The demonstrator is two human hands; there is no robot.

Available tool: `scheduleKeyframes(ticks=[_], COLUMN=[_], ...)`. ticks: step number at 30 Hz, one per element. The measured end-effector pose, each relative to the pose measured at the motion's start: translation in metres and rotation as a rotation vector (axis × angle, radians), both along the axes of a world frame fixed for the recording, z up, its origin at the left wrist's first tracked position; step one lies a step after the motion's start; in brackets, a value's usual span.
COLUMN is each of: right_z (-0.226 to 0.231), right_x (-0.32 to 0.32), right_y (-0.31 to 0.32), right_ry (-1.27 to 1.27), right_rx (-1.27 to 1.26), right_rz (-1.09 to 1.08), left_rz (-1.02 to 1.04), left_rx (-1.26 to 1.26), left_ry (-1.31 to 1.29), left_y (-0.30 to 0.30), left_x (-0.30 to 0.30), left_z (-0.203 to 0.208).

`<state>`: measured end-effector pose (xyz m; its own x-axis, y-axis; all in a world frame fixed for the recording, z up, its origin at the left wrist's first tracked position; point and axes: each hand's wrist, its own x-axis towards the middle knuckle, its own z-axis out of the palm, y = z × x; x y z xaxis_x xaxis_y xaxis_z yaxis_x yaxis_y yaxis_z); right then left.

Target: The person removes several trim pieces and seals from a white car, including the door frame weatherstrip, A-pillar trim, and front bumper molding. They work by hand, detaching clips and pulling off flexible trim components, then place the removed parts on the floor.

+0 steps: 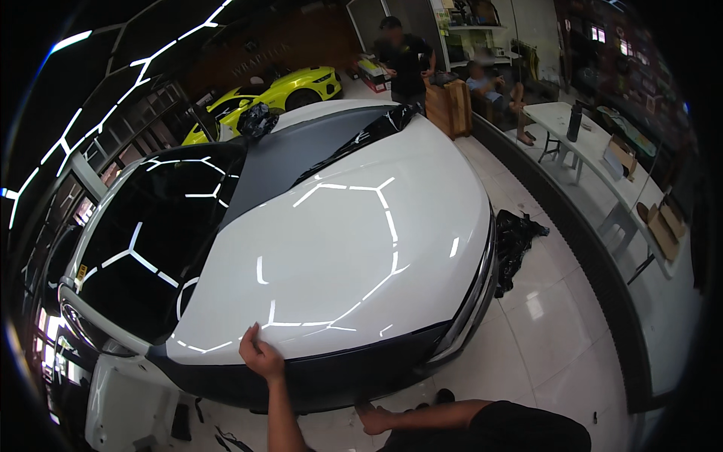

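A car with a white hood fills the middle of the view, its glossy panel reflecting the ceiling lights. My left hand is at the hood's near edge, fingers loosely extended over the white surface. Whether the fingertips press on it I cannot tell. Below that edge runs a dark side panel. My right hand is low beside this panel, its fingers partly hidden against the dark background. Matte dark grey covering lies across the hood's far side, with crumpled glossy black film along it.
The dark windshield is on the left. Crumpled black plastic lies on the tiled floor by the car's front. A white table stands right, with a black bottle. A person stands beyond the hood, near a yellow-green car.
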<state>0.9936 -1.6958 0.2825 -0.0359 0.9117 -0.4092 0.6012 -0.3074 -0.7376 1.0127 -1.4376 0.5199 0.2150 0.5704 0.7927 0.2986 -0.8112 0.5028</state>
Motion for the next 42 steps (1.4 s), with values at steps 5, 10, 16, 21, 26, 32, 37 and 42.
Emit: scheduleKeyframes(ticks=[5, 10, 16, 21, 26, 32, 37, 42], right_z=[-0.005, -0.009, 0.014, 0.007, 0.027, -0.014, -0.004, -0.008], right_x=[0.017, 0.016, -0.011, -0.022, -0.042, -0.033, -0.039, -0.048], right_y=[0.027, 0.030, 0.011, 0.015, 0.021, 0.042, 0.046, 0.052], right_ry=[0.144, 0.072, -0.033, -0.122, -0.257, -0.268, -0.322, -0.291], right_rx=[-0.120, -0.110, -0.109, -0.052, -0.060, -0.130, -0.139, -0.216], right_rz=[0.006, 0.043, -0.070, -0.253, -0.266, -0.332, -0.424, -0.518], left_rz=[-0.058, -0.055, 0.018, 0.025, -0.040, -0.368, -0.455, -0.130], left_rx=[-0.059, -0.035, -0.002, 0.077, -0.025, -0.167, -0.592, -0.689], left_ry=[-0.082, -0.055, -0.026, 0.038, -0.008, -0.231, 0.107, 0.595], left_y=[0.005, 0.006, 0.020, 0.010, 0.007, -0.049, -0.060, -0.002], left_x=[0.005, 0.005, -0.013, -0.002, -0.024, -0.097, -0.237, -0.323], left_z=[-0.008, -0.009, -0.021, -0.004, 0.010, -0.015, -0.132, -0.189])
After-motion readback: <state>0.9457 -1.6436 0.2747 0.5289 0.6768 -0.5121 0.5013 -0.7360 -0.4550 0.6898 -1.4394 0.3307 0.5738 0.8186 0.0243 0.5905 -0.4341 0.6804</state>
